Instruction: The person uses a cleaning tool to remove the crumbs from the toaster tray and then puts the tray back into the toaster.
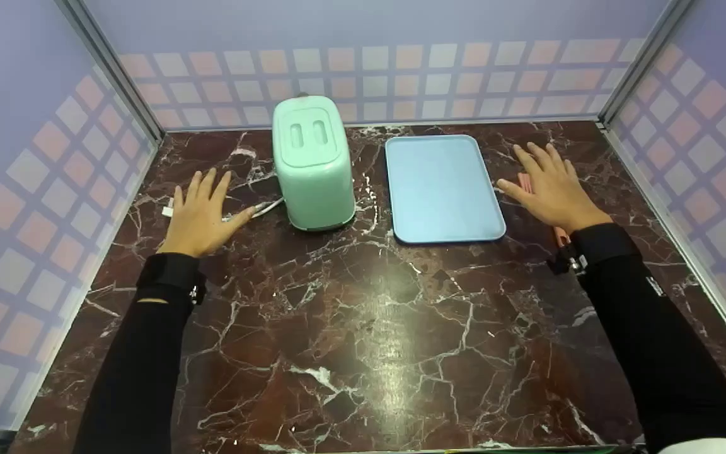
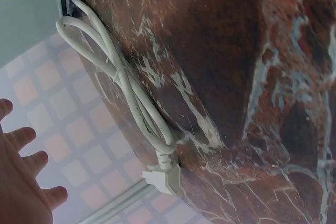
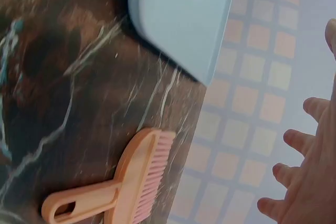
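Observation:
With fingers spread, my left hand (image 1: 198,217) is over the left part of the table, nearest a bundled white power cord (image 2: 128,82) with a white plug (image 2: 167,178). The cord leads to a mint green toaster (image 1: 312,164) with two slots marked on its top. My right hand (image 1: 552,189), fingers also spread, is above an orange brush (image 3: 123,182) with pinkish bristles; in the head view it hides most of that brush. Between the toaster and my right hand lies a light blue tray (image 1: 445,189). Neither hand holds anything.
The dark red marble-patterned table (image 1: 363,353) has white veins and some small white specks. Purple walls with pink and white squares, such as the back wall (image 1: 363,60), enclose it at the left, back and right.

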A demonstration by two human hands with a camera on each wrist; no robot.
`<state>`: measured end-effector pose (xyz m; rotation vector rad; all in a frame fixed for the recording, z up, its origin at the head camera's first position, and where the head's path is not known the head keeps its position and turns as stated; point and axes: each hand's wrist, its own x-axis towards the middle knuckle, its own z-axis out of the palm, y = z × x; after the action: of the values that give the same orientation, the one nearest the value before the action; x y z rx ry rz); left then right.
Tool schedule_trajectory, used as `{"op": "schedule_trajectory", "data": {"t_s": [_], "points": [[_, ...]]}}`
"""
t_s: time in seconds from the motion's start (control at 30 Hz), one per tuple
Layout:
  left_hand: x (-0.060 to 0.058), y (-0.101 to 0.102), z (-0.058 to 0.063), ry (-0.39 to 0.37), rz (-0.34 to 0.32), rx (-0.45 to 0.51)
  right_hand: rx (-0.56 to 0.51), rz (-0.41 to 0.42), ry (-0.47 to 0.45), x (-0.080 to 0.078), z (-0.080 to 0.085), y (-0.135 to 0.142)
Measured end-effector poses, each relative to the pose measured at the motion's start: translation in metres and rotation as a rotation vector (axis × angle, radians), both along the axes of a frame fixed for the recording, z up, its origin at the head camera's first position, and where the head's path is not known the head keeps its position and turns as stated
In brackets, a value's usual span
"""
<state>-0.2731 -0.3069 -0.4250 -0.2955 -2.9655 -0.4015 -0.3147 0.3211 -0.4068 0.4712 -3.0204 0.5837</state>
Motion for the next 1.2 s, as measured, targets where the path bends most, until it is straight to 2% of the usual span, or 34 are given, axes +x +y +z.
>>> {"op": "schedule_trajectory", "data": {"t_s": [0.23,0.53,0.8,0.93,1.2], "points": [[-0.001,0.017,0.001,0.004,-0.007,0.059,-0.066,0.049,0.025,0.001,0.001,-0.023],[-0.006,0.04,-0.011,-0.036,-0.044,0.094,-0.132,0.09,-0.041,0.001,0.0,-0.063],[-0.006,0.049,-0.018,-0.04,-0.049,0.128,-0.146,0.137,-0.075,-0.003,-0.002,-0.1],[-0.005,0.054,-0.02,-0.042,-0.051,0.223,-0.25,0.15,-0.111,-0.006,-0.003,-0.119],[-0.007,0.075,-0.027,-0.031,0.005,0.466,-0.512,0.152,-0.16,-0.011,-0.011,-0.157]]}}
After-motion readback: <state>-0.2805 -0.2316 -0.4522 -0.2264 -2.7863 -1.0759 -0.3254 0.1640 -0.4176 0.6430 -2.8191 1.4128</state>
